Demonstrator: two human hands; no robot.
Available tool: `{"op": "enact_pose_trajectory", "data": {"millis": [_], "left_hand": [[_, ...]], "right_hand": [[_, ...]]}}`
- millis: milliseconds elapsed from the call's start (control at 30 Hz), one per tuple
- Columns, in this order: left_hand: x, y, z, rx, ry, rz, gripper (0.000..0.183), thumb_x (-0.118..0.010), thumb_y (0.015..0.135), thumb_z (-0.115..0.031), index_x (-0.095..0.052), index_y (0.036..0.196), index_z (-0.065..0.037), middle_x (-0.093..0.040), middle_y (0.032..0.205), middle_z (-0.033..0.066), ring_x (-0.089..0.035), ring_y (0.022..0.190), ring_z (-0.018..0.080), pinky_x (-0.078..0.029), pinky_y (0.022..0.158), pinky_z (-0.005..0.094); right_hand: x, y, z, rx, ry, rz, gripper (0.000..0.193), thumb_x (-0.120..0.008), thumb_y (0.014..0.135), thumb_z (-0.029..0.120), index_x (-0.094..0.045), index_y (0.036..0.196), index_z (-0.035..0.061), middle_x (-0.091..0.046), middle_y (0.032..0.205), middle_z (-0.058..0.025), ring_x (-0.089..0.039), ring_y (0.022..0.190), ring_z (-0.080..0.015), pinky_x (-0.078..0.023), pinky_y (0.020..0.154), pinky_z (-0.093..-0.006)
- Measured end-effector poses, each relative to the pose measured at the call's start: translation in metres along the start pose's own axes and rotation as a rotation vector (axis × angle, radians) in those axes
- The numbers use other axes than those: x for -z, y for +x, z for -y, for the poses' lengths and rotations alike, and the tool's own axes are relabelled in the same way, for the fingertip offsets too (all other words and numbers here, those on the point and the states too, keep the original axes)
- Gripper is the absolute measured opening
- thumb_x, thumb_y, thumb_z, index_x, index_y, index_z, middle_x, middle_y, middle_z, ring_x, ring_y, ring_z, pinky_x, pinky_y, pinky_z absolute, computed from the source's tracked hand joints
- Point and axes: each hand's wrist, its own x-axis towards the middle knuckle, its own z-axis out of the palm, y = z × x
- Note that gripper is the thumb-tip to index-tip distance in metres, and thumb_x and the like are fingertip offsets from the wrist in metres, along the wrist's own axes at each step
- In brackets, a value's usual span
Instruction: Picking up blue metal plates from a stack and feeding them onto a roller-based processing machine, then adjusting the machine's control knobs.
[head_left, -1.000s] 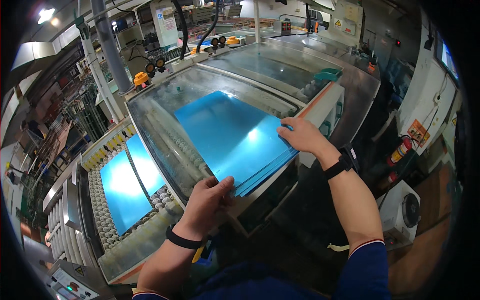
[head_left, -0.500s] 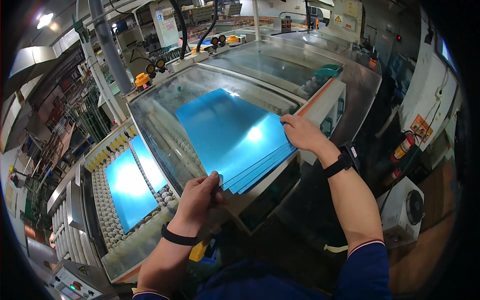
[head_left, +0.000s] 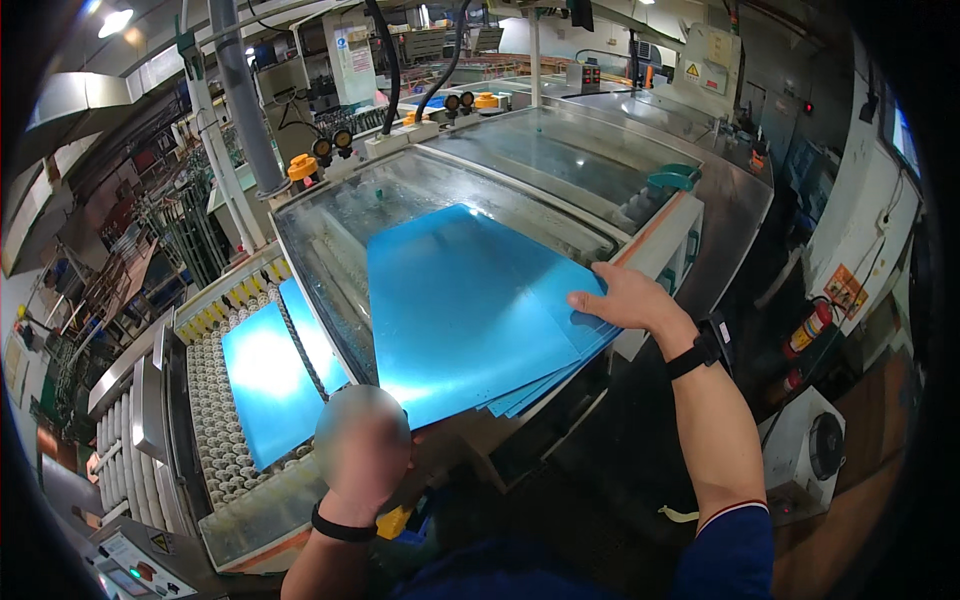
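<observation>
A fanned stack of shiny blue metal sheets rests on the machine's glass cover in front of me. My left hand is at the near left corner of the top sheet and grips it there; a blur covers its fingers. At the stack's right corner is my right hand, its thumb lying over the sheets and spread apart from the index finger. The other fingers are partly hidden. Below the top sheet, edges of other sheets stick out toward me.
Two more blue sheets, one of them whole in view, lie on the roller conveyor at the left. The glass cover has a green handle at far right. A fire extinguisher and a white box with a fan stand right.
The top sheet has slid toward me and left, off the fanned stack, along with my left hand. My right thumb has moved away from its index finger. The whole view has shifted slightly.
</observation>
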Motion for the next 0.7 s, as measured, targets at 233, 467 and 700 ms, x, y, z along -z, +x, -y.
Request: {"op": "enact_pose_trajectory", "data": {"millis": [233, 467, 700], "left_hand": [[0.020, -0.008, 0.008, 0.039, -0.014, 0.063, 0.011, -0.058, 0.099, -0.015, -0.060, 0.098, -0.005, -0.055, 0.078, 0.0000, -0.053, 0.062, 0.0103, -0.045, 0.056, 0.0258], [0.020, -0.023, 0.006, 0.127, 0.042, 0.099, 0.017, -0.059, 0.101, -0.021, -0.061, 0.104, -0.005, -0.058, 0.087, 0.0005, -0.054, 0.069, 0.0100, -0.046, 0.063, 0.0246], [0.030, -0.021, 0.003, 0.122, -0.029, 0.150, 0.031, -0.058, 0.103, -0.026, -0.053, 0.126, -0.006, -0.059, 0.104, 0.0029, -0.060, 0.084, 0.0125, -0.052, 0.073, 0.0255]], "right_hand": [[0.016, 0.004, -0.010, 0.124, 0.261, 0.177, 0.052, -0.066, 0.092, 0.040, -0.063, 0.120, -0.0038, -0.071, 0.105, -0.0166, -0.067, 0.096, -0.0266, -0.051, 0.086, -0.0382], [0.018, 0.022, -0.002, 0.089, -0.014, 0.260, 0.047, -0.058, 0.095, 0.032, -0.060, 0.124, -0.0047, -0.067, 0.117, -0.0264, -0.063, 0.112, -0.0401, -0.048, 0.094, -0.0434], [-0.015, 0.018, 0.017, -0.095, -0.165, -0.004, 0.055, -0.050, 0.099, 0.043, -0.057, 0.131, -0.0021, -0.061, 0.125, -0.0302, -0.055, 0.122, -0.0447, -0.044, 0.102, -0.0472]]}}
